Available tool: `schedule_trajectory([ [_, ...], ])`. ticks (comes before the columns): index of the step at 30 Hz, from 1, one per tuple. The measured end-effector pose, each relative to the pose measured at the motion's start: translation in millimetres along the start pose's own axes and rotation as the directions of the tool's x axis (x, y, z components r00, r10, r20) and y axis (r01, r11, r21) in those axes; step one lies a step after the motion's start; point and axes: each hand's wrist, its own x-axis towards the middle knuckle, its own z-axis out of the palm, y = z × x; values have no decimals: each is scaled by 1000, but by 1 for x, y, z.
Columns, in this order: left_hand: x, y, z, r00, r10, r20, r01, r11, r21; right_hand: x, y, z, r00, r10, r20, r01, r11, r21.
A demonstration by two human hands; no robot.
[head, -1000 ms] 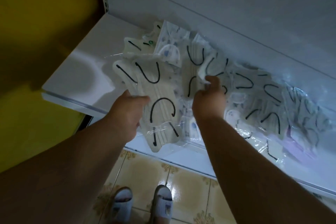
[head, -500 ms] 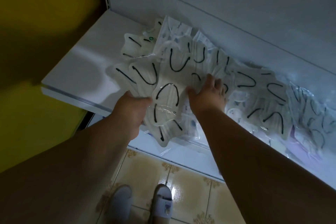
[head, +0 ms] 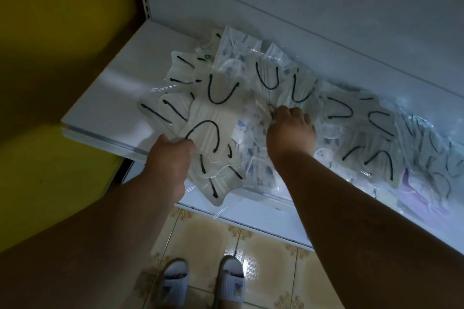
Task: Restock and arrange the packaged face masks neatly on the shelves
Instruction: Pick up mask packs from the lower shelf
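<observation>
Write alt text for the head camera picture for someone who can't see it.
Two bare hands sort clear-wrapped face masks piled untidily on a white shelf: the left hand grips a fan of cream masks with black ear loops, the right hand pinches one in the pile. Below are tiled floor and slippers.

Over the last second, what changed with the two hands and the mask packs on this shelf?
The right hand left the black-looped packs at the back and came down on the blue-patterned packs, fingers now curled into them. The fan of beige mask packs held by the left hand shifted slightly under its grip. The left hand's hold, the shelf and the row of packs to the right look unchanged.
</observation>
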Motion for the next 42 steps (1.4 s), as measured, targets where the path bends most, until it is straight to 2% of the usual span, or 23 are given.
schedule_trajectory([
  [3,-7,9,-2,999,-44,19,44,999,0,-5,-4,-12,982,177,-58,-156,951,268],
  [5,-13,13,-3,995,-92,46,94,995,-39,-23,-15,-23,976,207,-71,-157,886,437],
  [8,-27,14,-5,982,-101,160,133,970,-204,-70,-41,-30,997,-52,-50,70,862,502],
  [10,-36,15,-7,942,-73,329,175,939,-294,-96,-52,-28,973,-232,4,205,869,449],
  [13,-42,15,-15,870,-30,491,208,928,-311,-118,-55,-26,934,-329,138,207,815,541],
  [15,-45,8,-21,862,14,507,160,942,-297,-126,-53,-30,936,-304,179,115,742,660],
  [17,-50,-1,-28,846,46,531,150,936,-320,-131,-52,-34,937,-291,194,83,724,684],
  [20,-63,-17,-35,858,106,503,85,935,-343,-146,-50,-40,922,-339,186,121,711,693],
  [23,-78,-37,-45,929,121,351,-2,947,-321,-168,-42,-52,924,-353,146,112,615,781],
  [28,-139,-68,-50,885,179,429,14,913,-409,-218,-16,-83,913,-402,72,195,583,789],
  [31,-192,-88,-49,906,164,390,3,919,-394,-259,5,-118,922,-385,47,187,549,814],
  [33,-232,-98,-54,926,144,350,5,920,-391,-289,20,-149,950,-308,58,116,518,848],
  [35,-276,-105,-61,922,133,365,15,926,-376,-315,38,-186,987,-138,77,-4,465,885],
  [38,-342,-109,-73,918,185,351,-61,940,-335,-347,63,-237,977,121,175,-211,443,871],
  [40,-384,-107,-79,910,224,348,-119,946,-300,-365,72,-267,937,120,329,-350,371,860],
  [42,-419,-104,-81,897,262,357,-170,948,-270,-380,78,-289,905,73,419,-423,251,871],
])
